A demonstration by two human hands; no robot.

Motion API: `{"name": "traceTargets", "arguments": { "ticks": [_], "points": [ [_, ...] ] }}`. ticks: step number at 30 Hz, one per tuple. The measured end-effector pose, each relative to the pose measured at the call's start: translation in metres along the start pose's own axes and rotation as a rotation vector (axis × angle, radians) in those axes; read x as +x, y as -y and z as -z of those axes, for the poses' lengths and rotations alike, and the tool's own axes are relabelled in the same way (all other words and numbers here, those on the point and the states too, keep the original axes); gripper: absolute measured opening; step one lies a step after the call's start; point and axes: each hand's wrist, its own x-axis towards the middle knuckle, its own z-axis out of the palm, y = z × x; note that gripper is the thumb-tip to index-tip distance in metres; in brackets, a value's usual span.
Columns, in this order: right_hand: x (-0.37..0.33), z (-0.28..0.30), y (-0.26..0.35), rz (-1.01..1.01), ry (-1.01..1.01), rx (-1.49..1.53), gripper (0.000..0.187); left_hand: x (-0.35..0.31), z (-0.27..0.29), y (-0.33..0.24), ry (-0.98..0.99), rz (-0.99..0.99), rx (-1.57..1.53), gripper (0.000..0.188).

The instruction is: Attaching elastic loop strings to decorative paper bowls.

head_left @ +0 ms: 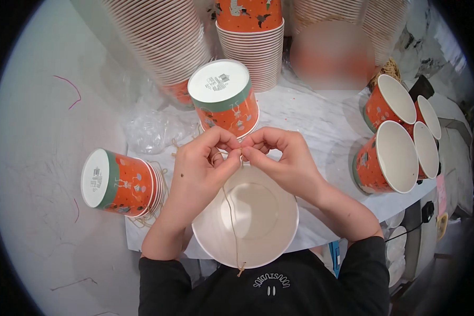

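A white-lined paper bucket [273, 224] stands mouth up in front of my chest, its near rim against my shirt. Thin tan twine [231, 213] runs across the mouth, from a knot at the near rim to the far rim. There my left hand [199, 164] pinches the twine between thumb and fingers. My right hand [285, 157] meets it fingertip to fingertip, also closed on the twine. The exact loop or knot between the fingertips is too small to make out. Both wrists pass above the bucket's sides.
Beyond my hands an upturned orange bucket [227, 108] stands on the marbled table [305, 113]. A stack of buckets [129, 181] lies left with loose twine. Several orange buckets with twine-free-looking rims [397, 158] sit right. Tall stacks [160, 42] and clear plastic wrap [150, 131] are behind.
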Motion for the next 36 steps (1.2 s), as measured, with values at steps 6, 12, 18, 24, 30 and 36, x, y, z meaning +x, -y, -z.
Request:
{"name": "traceTargets", "arguments": {
  "ticks": [6,12,18,24,30,36],
  "points": [
    [0.002,0.002,-0.003,0.011,0.013,-0.027,0.014,0.001,-0.001,0.003,-0.03,-0.018,0.029,0.013],
    [0.003,0.005,-0.001,-0.101,0.113,0.027,0.015,0.002,0.01,0.002,0.054,0.051,-0.05,0.011],
    [0.003,0.008,0.0,-0.274,0.168,0.249,0.018,0.002,0.011,-0.001,0.062,-0.001,0.027,0.009],
    [0.001,0.007,-0.003,-0.253,0.133,0.194,0.014,0.002,0.011,-0.006,0.112,0.03,-0.027,0.009],
    [-0.001,0.002,0.008,-0.051,0.057,-0.043,0.009,0.006,0.009,0.009,0.038,0.036,-0.159,0.009],
    [-0.003,0.002,0.007,0.038,0.053,-0.196,0.007,0.001,0.003,0.0,0.001,-0.018,-0.047,0.008]
  ]
}}
